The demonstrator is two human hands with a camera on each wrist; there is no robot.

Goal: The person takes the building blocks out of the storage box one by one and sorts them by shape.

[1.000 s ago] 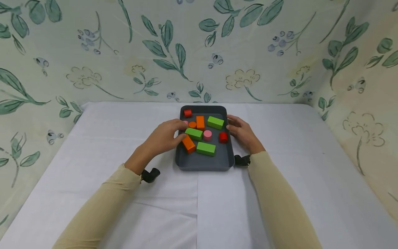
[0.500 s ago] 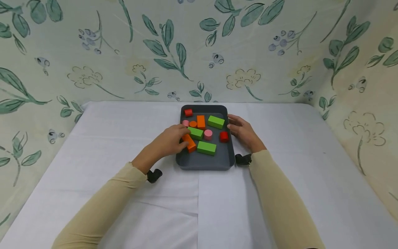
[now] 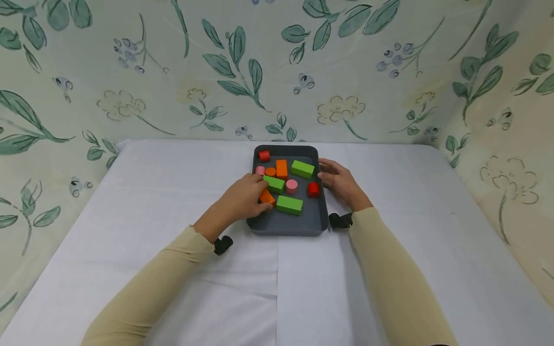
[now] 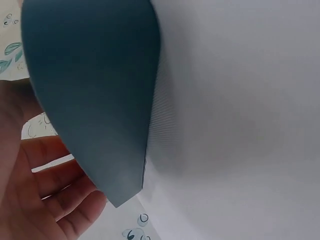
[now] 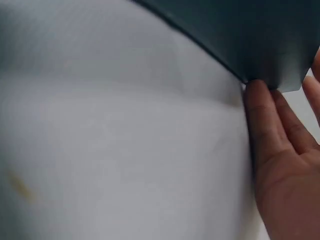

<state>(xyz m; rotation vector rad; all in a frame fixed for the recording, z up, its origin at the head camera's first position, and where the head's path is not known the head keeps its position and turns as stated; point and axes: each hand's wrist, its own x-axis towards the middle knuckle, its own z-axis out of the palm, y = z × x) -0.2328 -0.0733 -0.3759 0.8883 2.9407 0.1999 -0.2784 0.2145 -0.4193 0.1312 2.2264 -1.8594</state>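
A dark grey tray (image 3: 294, 228) holds small coloured blocks. My left hand (image 3: 242, 197) reaches over the tray's left rim, fingers and thumb around an orange block (image 3: 267, 197); the exact contact is partly hidden. Just behind that block lies a green block (image 3: 274, 184), close to my fingertips. In the left wrist view, the tray's outer wall (image 4: 100, 100) stands before my curved left fingers (image 4: 65, 190). My right hand (image 3: 342, 185) rests along the tray's right side, its fairly straight fingers (image 5: 265, 115) touching the wall in the right wrist view.
Also in the tray are green blocks (image 3: 289, 205), another orange block (image 3: 282, 169), an orange disc (image 3: 270, 172), pink cylinders (image 3: 291, 187) and red cylinders (image 3: 313, 189). White cloth (image 3: 389, 240) covers the table, and a leaf-patterned curtain (image 3: 173, 72) hangs behind.
My left hand has moved right and slightly toward me, from the tray's left rim onto the orange block. My right hand stays at the right wall; the blocks look unmoved.
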